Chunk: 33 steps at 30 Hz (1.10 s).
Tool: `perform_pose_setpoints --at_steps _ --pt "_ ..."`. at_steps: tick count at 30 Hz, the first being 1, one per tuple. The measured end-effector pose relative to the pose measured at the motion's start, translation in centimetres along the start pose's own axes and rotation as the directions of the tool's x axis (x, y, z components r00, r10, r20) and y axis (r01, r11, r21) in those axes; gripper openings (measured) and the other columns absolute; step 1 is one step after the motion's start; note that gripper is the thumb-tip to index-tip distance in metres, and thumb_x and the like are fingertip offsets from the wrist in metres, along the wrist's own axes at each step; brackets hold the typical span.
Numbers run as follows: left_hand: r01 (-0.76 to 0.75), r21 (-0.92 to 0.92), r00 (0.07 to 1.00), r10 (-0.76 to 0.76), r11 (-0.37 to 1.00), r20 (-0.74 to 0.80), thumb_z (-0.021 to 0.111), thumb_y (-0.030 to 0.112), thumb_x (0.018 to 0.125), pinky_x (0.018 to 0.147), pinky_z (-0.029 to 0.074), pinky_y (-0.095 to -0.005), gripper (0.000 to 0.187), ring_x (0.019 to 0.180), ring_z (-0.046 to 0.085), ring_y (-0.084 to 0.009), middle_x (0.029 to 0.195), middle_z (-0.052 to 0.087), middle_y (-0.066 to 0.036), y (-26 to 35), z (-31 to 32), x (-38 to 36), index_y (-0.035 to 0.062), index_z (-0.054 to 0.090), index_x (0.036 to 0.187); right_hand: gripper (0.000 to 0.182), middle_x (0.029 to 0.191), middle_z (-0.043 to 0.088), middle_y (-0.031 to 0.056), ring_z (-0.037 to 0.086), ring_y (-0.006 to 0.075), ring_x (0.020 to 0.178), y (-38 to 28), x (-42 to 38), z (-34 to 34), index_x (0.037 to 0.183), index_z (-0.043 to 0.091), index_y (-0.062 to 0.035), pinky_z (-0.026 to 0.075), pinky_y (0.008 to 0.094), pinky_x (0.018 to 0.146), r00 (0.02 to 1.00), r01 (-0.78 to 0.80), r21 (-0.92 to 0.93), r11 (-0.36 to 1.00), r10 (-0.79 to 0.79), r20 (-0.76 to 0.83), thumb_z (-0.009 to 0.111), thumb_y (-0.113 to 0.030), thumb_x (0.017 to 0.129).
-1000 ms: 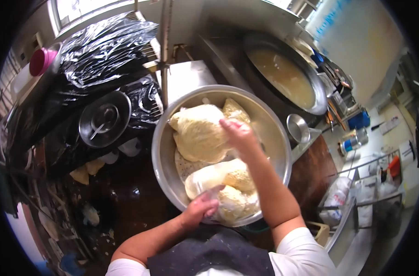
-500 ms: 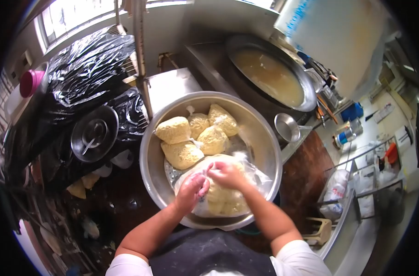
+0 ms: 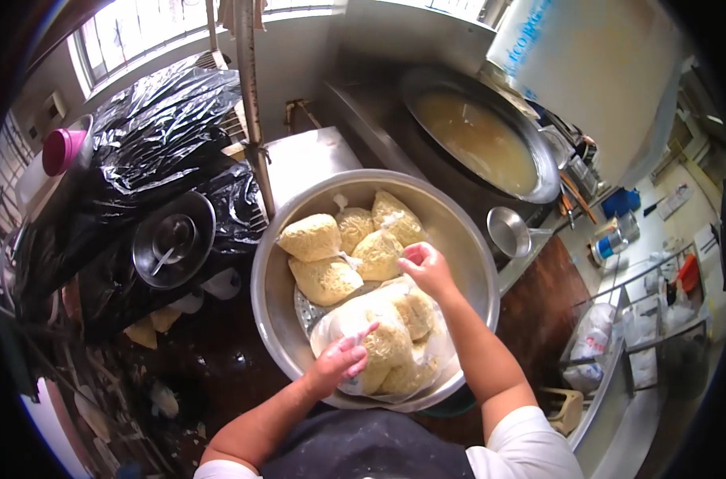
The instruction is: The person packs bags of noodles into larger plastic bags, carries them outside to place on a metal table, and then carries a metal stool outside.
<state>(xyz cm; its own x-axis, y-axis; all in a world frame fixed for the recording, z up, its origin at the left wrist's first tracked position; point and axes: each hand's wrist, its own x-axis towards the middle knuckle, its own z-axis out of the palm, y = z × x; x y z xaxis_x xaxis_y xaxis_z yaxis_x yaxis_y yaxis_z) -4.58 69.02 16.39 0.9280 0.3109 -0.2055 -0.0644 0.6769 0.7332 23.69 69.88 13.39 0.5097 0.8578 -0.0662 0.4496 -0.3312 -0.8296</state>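
Note:
A large clear plastic bag point(image 3: 339, 323) lies in the near part of a wide metal basin point(image 3: 263, 307), with several packs of pale yellow shredded food point(image 3: 411, 311) inside it. My left hand point(image 3: 337, 367) is at the bag's left side, fingers stretched and apart. Above the bag's far right side hovers my right hand point(image 3: 429, 270), its fingers loosely bent with no object seen in them. It is nearest to a tied pack point(image 3: 377, 254). More knotted packs sit around that one, including a left pack point(image 3: 309, 237) and a lower pack point(image 3: 325, 281).
Behind the basin on the right stands a big pan of cloudy brown liquid point(image 3: 479, 144). A small metal bowl point(image 3: 508, 231) is close to the basin's right rim. Black plastic sheeting point(image 3: 155, 120) and a dark bowl with a spoon point(image 3: 171, 239) are at left, beside a metal post point(image 3: 251, 96).
My hands, together at the plastic bag's mouth before, have parted. The right one has moved up and right toward the packs. The bag now lies looser, showing the packs inside.

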Motion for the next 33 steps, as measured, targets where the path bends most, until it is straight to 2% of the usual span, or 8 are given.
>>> perform_pose_setpoints --at_steps 5,9,11,14,17,19,24,33 --pt "0.003 0.007 1.000 -0.003 1.000 -0.027 0.044 0.026 0.091 0.049 0.025 -0.0155 0.058 0.050 0.031 -0.0032 0.062 0.041 0.004 -0.1 -0.6 -0.6 0.0006 0.024 0.140 0.057 0.114 0.058 0.0178 0.054 0.0307 0.109 4.2 8.0 4.9 0.121 0.050 -0.0029 0.042 0.0392 0.093 0.998 -0.063 -0.379 0.923 0.048 -0.049 0.068 -0.028 0.073" --pt "0.070 0.354 0.979 0.004 0.933 -0.203 0.051 0.023 0.092 0.058 0.040 -0.0216 0.036 0.063 0.048 -0.0057 0.069 0.052 0.003 -0.7 0.2 -0.4 0.0069 0.052 0.125 0.049 0.106 0.062 0.0160 0.060 0.0267 0.097 9.5 13.5 8.6 0.114 0.055 -0.0062 0.044 0.0388 0.087 0.977 -0.204 -0.295 0.933 0.176 -0.120 0.069 -0.029 0.074" --pt "0.128 0.757 0.942 0.161 0.641 -0.296 0.051 0.023 0.090 0.065 0.047 -0.0307 0.027 0.069 0.060 -0.0178 0.070 0.061 -0.008 1.0 1.4 -0.4 0.0078 0.064 0.108 0.039 0.097 0.065 0.0140 0.062 0.0248 0.090 7.5 12.4 8.0 0.103 0.060 -0.0074 0.045 0.0394 0.083 0.978 -0.204 -0.381 0.902 0.201 -0.048 0.068 -0.034 0.075" --pt "-0.092 0.939 0.901 0.429 0.331 -0.063 0.049 0.024 0.091 0.070 0.048 -0.0320 0.026 0.076 0.062 -0.0237 0.078 0.064 -0.011 1.3 -0.3 0.8 0.0079 0.067 0.101 0.034 0.083 0.065 0.0125 0.061 0.0194 0.079 7.1 9.9 7.6 0.087 0.063 -0.0063 0.046 0.0353 0.074 0.994 -0.111 -0.422 0.900 0.092 -0.065 0.063 -0.040 0.080" --pt "-0.021 0.143 0.994 0.035 0.989 -0.100 0.045 0.025 0.093 0.076 0.049 -0.0330 0.032 0.084 0.062 -0.0252 0.095 0.065 -0.014 0.4 -1.2 2.0 0.0087 0.055 0.119 0.033 0.080 0.065 0.0101 0.061 0.0244 0.077 6.0 8.7 5.4 0.083 0.060 -0.0062 0.045 0.0351 0.070 0.992 -0.126 -0.215 0.968 0.129 0.002 0.059 -0.039 0.084" --pt "0.217 -0.349 0.972 -0.169 0.912 0.162 0.047 0.031 0.092 0.082 0.050 -0.0392 0.057 0.093 0.061 -0.0301 0.113 0.057 -0.022 0.0 -2.1 3.1 0.0097 0.024 0.140 0.029 0.070 0.058 0.0039 0.055 0.0168 0.066 3.6 7.3 3.3 0.077 0.057 -0.0055 0.043 0.0317 0.062 0.997 -0.020 0.049 0.999 0.023 -0.069 0.060 -0.033 0.085" --pt "0.228 -0.442 0.936 -0.070 0.867 0.345 0.055 0.046 0.084 0.087 0.048 -0.0458 0.083 0.118 0.047 -0.0334 0.137 0.033 -0.021 0.9 -1.6 4.4 0.0150 0.007 0.144 0.025 0.063 0.049 -0.0047 0.046 0.0052 0.058 -6.9 1.2 -4.9 0.075 0.054 -0.0089 0.039 0.0236 0.053 0.955 0.280 0.391 0.877 -0.215 -0.204 0.060 -0.029 0.089" --pt "-0.072 -0.337 0.989 0.112 0.939 0.100 0.067 0.038 0.077 0.101 0.032 -0.0471 0.092 0.130 0.030 -0.0301 0.146 0.020 -0.015 0.9 -1.1 4.0 0.0128 0.009 0.145 0.020 0.057 0.045 -0.0069 0.036 0.0022 0.044 -10.8 -11.6 -8.4 0.079 0.053 -0.0133 0.029 0.0185 0.044 0.964 0.122 0.875 0.469 0.154 -0.217 0.052 -0.029 0.093"
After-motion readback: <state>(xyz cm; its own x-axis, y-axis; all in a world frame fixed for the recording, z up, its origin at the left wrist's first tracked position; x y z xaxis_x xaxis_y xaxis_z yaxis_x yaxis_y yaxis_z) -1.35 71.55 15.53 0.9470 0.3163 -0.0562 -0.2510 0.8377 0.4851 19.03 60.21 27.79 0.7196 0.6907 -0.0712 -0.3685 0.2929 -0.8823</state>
